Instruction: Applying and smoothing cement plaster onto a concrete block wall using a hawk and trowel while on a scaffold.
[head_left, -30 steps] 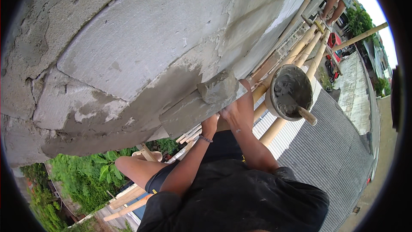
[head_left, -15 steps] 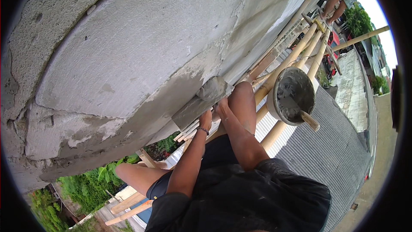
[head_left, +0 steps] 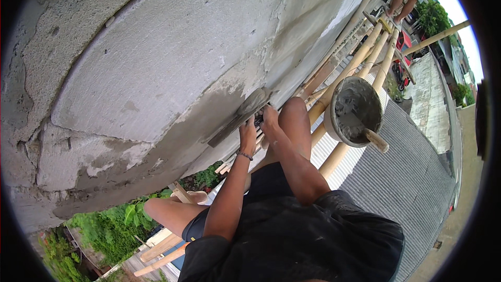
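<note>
Both of my hands grip a long plastering float (head_left: 225, 131) from behind. Its flat face is tilted up against the lower part of the wall (head_left: 172, 62), with a lump of wet grey mortar (head_left: 254, 100) pressed between the float and the wall. My left hand (head_left: 247, 134), a dark bracelet at its wrist, is closed near the float's middle. My right hand (head_left: 270, 119) is closed at its far right end. The fingers are partly hidden behind the float. Fresh dark mortar (head_left: 182, 131) coats the strip of wall to the left.
To my right a bucket (head_left: 334, 120) of mortar sits on bamboo poles (head_left: 334, 162), a wooden-handled tool (head_left: 377, 140) leaning in it. Corrugated roofing (head_left: 407, 183) and greenery (head_left: 112, 227) lie below. Another person (head_left: 404, 0) stands on the far scaffold.
The float has tipped from lying fairly flat to standing steeply against the wall, and its mortar is now squeezed to the wall. Both hands have turned up with it.
</note>
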### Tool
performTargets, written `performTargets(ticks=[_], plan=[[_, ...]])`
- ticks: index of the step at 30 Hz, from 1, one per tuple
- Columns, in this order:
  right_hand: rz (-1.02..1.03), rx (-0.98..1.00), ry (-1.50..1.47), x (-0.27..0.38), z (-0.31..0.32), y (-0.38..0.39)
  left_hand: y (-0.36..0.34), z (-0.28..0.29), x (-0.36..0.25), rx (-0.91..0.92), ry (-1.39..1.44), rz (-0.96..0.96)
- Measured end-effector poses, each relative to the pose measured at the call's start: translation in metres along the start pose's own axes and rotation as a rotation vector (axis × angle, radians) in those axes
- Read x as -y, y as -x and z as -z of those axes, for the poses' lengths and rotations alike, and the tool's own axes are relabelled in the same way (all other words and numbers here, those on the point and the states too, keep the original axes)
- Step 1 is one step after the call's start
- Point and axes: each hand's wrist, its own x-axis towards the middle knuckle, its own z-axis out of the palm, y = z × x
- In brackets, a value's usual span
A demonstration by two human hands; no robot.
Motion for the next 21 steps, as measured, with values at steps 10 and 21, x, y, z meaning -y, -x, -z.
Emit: performTargets(ticks=[10, 21], plan=[[0.052, 0.074, 0.052, 0.024, -0.023, 0.007, -0.009, -0.004, -0.012, 0.121, 0.107, -0.061], [0.079, 0.116, 0.074, 0.053, -0.055, 0.040, 0.012, -0.009, -0.067, 0.101, 0.263, 0.097]])
